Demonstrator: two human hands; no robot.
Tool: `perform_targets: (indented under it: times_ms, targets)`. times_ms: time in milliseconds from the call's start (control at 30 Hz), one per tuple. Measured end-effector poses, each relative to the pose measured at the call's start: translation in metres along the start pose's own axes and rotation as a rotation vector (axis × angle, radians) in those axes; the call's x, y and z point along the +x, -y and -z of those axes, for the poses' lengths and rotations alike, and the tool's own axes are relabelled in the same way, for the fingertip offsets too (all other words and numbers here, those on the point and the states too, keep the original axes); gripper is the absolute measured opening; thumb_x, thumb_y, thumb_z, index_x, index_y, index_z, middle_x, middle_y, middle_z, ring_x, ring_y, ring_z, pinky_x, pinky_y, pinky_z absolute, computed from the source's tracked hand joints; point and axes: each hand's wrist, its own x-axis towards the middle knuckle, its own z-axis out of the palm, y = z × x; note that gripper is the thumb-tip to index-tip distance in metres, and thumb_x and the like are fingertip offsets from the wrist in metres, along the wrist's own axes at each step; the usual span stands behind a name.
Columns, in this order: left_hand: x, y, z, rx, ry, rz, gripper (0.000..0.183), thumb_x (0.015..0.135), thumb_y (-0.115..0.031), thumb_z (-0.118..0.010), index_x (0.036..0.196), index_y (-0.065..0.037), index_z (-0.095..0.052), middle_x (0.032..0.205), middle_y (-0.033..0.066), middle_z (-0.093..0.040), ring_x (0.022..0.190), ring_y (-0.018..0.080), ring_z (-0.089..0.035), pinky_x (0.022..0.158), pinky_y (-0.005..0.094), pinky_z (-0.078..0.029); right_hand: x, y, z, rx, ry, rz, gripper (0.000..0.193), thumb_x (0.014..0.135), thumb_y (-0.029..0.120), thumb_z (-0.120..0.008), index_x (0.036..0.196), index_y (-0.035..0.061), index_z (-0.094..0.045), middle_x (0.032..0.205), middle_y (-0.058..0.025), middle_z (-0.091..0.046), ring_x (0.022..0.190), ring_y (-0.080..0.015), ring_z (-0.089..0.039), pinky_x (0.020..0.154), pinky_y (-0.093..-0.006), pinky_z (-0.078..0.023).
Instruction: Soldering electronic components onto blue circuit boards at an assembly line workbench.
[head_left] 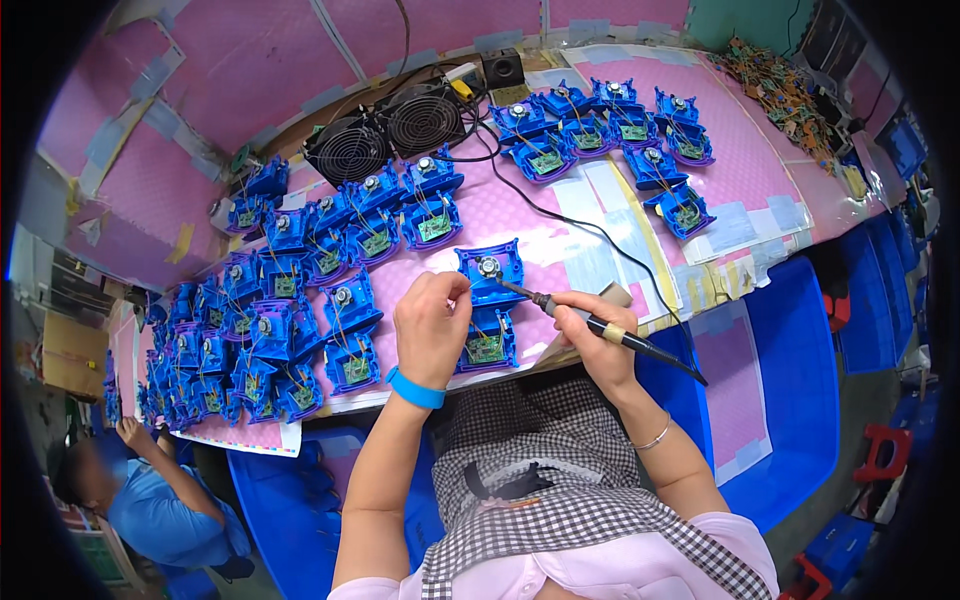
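Blue casing: its upper half (508, 258) is lying on the pink-covered counter (745, 170), directly in front of the hands, and is carrying a round silver part (488, 267); the lower half is resting just nearer the body, showing a green circuit board (487, 348).
Right hand (598, 338): it is closing around a soldering iron (612, 332) and gripping it like a pen, thumb and fingers wrapping the handle.
Iron tip: it is pointing left at the lower edge of the silver part; whether it is touching, I cannot tell.
Left hand (428, 325): it is hovering at the casing's left side, fingers curling and tips drawing near the thumb; whether they are pinching anything, I cannot tell.
Blue wristband (415, 390): it is circling the left wrist.
Black fans (422, 122): two are standing side by side at the back.
Black cable (600, 230): it is curving across the counter.
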Motion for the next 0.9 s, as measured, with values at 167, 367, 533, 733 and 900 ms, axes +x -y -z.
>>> perform_targets:
  times_ms: [167, 367, 533, 733, 900]
  targets:
    - [0.0016, 0.0004, -0.0054, 0.017, 0.045, 0.045, 0.008, 0.075, 0.001, -0.065, 0.082, -0.003, -0.064, 0.076, 0.012, -0.061, 0.065, 0.0272, -0.061, 0.059, 0.0377, -0.048, 0.0037, -0.0042, -0.0008, -0.028, 0.044, -0.028, 0.023, 0.087, 0.012, -0.067, 0.105, -0.0015, -0.069, 0.077, -0.0065, -0.069, 0.061, -0.0076, -0.063, 0.055, -0.0196, -0.05]
    - [0.0038, -0.0003, -0.0069, 0.028, 0.057, 0.036, 0.008, 0.075, 0.001, -0.065, 0.082, -0.003, -0.064, 0.075, 0.0119, -0.06, 0.065, 0.0275, -0.06, 0.059, 0.0386, -0.047, 0.0054, -0.0061, -0.0031, -0.054, 0.026, 0.017, 0.022, 0.087, 0.012, -0.068, 0.105, -0.0008, -0.07, 0.077, -0.0057, -0.069, 0.062, -0.0072, -0.063, 0.055, -0.0193, -0.05]
    - [0.0039, 0.0051, -0.0088, 0.09, 0.035, -0.023, 0.009, 0.073, 0.002, -0.069, 0.081, -0.001, -0.066, 0.076, 0.0091, -0.063, 0.06, 0.018, -0.061, 0.054, 0.0287, -0.049, 0.0048, -0.0056, -0.0038, -0.118, 0.035, 0.11, 0.02, 0.085, 0.009, -0.068, 0.102, -0.0019, -0.07, 0.078, -0.007, -0.069, 0.064, -0.0088, -0.062, 0.057, -0.0217, -0.048]
    - [0.0045, 0.0064, -0.0111, 0.09, 0.037, -0.037, 0.009, 0.073, 0.002, -0.068, 0.082, -0.001, -0.066, 0.076, 0.0095, -0.063, 0.06, 0.0187, -0.061, 0.054, 0.0289, -0.049, 0.0048, -0.0025, -0.0069, -0.165, 0.039, 0.209, 0.017, 0.082, 0.005, -0.068, 0.097, -0.0022, -0.07, 0.079, -0.0095, -0.069, 0.068, -0.0134, -0.062, 0.06, -0.0245, -0.046]
    - [0.0035, 0.0039, -0.0098, 0.089, 0.041, -0.045, 0.009, 0.074, 0.003, -0.068, 0.082, -0.001, -0.065, 0.076, 0.0094, -0.063, 0.059, 0.0188, -0.061, 0.053, 0.0291, -0.049, 0.0071, -0.0028, -0.0008, -0.172, 0.039, 0.219, 0.015, 0.081, 0.005, -0.069, 0.094, -0.0015, -0.071, 0.079, -0.0098, -0.069, 0.067, -0.0142, -0.061, 0.059, -0.0241, -0.044]
